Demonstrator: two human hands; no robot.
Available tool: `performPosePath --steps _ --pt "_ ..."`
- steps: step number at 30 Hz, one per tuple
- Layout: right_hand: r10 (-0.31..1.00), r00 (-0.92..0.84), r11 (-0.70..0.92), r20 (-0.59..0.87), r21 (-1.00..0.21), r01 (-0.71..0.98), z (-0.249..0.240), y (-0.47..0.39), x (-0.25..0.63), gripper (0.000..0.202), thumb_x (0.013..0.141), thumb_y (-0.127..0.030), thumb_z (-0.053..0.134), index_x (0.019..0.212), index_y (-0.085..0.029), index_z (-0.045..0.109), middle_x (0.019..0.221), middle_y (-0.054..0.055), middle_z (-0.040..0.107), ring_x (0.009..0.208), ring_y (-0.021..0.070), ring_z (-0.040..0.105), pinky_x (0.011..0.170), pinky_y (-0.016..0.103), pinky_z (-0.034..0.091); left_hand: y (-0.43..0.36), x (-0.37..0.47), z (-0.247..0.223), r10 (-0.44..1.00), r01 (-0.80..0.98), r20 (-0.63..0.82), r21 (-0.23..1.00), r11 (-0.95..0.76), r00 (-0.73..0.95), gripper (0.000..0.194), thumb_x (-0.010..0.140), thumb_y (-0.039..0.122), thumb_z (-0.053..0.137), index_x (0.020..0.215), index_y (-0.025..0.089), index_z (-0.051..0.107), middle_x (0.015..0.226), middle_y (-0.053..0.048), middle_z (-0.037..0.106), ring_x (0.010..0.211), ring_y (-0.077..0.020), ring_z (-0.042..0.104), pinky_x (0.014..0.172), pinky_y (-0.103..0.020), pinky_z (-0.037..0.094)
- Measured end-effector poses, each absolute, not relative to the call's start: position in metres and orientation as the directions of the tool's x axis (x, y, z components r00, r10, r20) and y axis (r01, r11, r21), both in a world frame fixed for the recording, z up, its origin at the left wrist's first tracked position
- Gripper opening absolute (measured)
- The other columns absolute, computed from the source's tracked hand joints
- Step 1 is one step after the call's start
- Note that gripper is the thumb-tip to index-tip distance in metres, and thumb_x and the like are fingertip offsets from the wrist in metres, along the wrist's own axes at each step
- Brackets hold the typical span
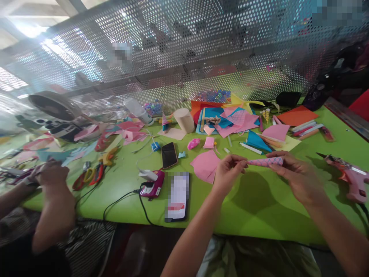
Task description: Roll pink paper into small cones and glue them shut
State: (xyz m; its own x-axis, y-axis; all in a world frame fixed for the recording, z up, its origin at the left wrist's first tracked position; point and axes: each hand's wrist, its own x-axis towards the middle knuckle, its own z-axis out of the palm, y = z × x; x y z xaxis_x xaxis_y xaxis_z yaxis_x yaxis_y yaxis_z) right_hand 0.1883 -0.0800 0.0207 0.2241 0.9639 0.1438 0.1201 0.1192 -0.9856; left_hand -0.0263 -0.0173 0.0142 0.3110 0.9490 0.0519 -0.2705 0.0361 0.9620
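Note:
A slim pink cone [266, 161] with a bluish crisscross pattern is held level above the green table [245, 219]. My left hand [230, 169] pinches its narrow tip between thumb and fingers. At the wide end, on the right, my right hand [296, 173] has its thumb and fingers closed round the cone. Pink cut paper [205, 165] lies on the table just left of my left hand. Behind the cone are a white pen [250, 148] and a folded blue paper piece [258, 141].
A pink glue gun [353, 179] lies at the right. Left of my arms are two phones [169, 155], a purple power adapter [152, 186] with cables, and scissors [95, 171]. Another person's hands [53, 173] work at the far left. Coloured paper [298, 115] and a perforated metal screen [173, 57] stand behind.

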Motion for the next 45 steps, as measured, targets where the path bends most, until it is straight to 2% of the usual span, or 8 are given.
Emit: performPosePath --steps 6,12,17,22,28,34,39,45 --pt "0.946 0.309 0.124 0.1 -0.991 -0.058 0.012 -0.077 0.177 0.02 0.083 -0.047 0.087 0.093 -0.031 0.082 0.116 0.004 0.071 0.102 0.0257 0.067 0.087 0.042 0.059 -0.024 -0.022 0.013 0.932 -0.369 0.072 0.927 0.069 0.356 0.064 0.073 0.051 0.097 0.124 0.019 0.075 0.094 -0.003 0.074 0.078 -0.012 0.067 0.078 -0.026 0.056" --pt "0.947 0.305 0.148 0.095 -0.976 -0.157 0.008 -0.077 0.165 0.015 0.084 -0.042 0.087 0.095 -0.033 0.083 0.114 0.003 0.075 0.109 0.0267 0.069 0.096 0.045 0.059 -0.038 -0.006 0.014 0.883 -0.386 0.121 0.92 0.073 0.454 0.055 0.092 0.054 0.081 0.136 0.023 0.072 0.145 -0.013 0.07 0.131 -0.0265 0.066 0.104 -0.035 0.052" --pt "0.96 0.253 0.151 0.116 -0.981 -0.123 0.001 -0.076 0.158 0.018 0.086 -0.045 0.085 0.099 -0.033 0.084 0.119 0.004 0.077 0.109 0.0271 0.073 0.093 0.044 0.062 -0.04 -0.004 0.017 0.9 -0.404 0.148 0.914 0.034 0.41 0.047 0.098 0.057 0.071 0.126 0.019 0.074 0.138 -0.013 0.074 0.133 -0.0278 0.066 0.116 -0.042 0.048" --pt "0.966 0.252 0.102 0.062 -0.983 -0.151 -0.009 -0.075 0.155 0.027 0.076 -0.05 0.092 0.092 -0.031 0.083 0.103 0.003 0.077 0.087 0.023 0.07 0.075 0.038 0.062 -0.036 -0.006 0.015 0.906 -0.401 0.179 0.916 -0.011 0.383 0.038 0.103 0.054 0.065 0.115 0.019 0.073 0.126 -0.011 0.078 0.125 -0.0254 0.069 0.119 -0.042 0.047" --pt "0.985 0.17 -0.002 -0.017 -0.996 -0.091 -0.003 -0.08 0.164 0.027 0.081 -0.055 0.088 0.085 -0.029 0.082 0.085 0.003 0.073 0.075 0.0205 0.06 0.067 0.035 0.053 -0.024 -0.018 0.011 0.945 -0.491 0.134 0.871 0.031 0.298 0.041 0.1 0.059 0.066 0.107 0.018 0.066 0.101 -0.008 0.077 0.104 -0.0245 0.076 0.097 -0.039 0.058" --pt "0.955 0.263 0.13 0.135 -0.991 0.038 0.005 -0.082 0.183 0.022 0.09 -0.046 0.082 0.109 -0.035 0.081 0.104 0.002 0.072 0.091 0.0204 0.061 0.077 0.032 0.051 -0.027 -0.026 0.015 0.815 -0.359 -0.008 0.895 0.264 0.58 0.054 0.096 0.068 0.067 0.115 0.018 0.064 0.079 -0.001 0.067 0.065 -0.0153 0.068 0.062 -0.026 0.051" --pt "0.963 0.244 0.135 0.114 -0.988 -0.072 0.013 -0.081 0.183 0.019 0.09 -0.043 0.083 0.108 -0.036 0.084 0.121 0.001 0.076 0.11 0.0216 0.067 0.093 0.034 0.053 -0.037 -0.023 0.02 0.633 -0.146 -0.09 0.939 0.31 0.769 0.061 0.097 0.07 0.064 0.125 0.016 0.069 0.074 -0.001 0.063 0.057 -0.0112 0.059 0.054 -0.024 0.044" --pt "0.984 0.162 0.105 0.072 -0.974 -0.2 0.017 -0.08 0.179 0.02 0.085 -0.046 0.088 0.1 -0.034 0.087 0.1 0.002 0.078 0.091 0.0196 0.067 0.081 0.034 0.053 -0.039 -0.023 0.024 0.552 -0.038 -0.153 0.947 0.319 0.82 0.066 0.097 0.07 0.064 0.131 0.014 0.07 0.078 -0.001 0.062 0.059 -0.0099 0.056 0.055 -0.022 0.042"
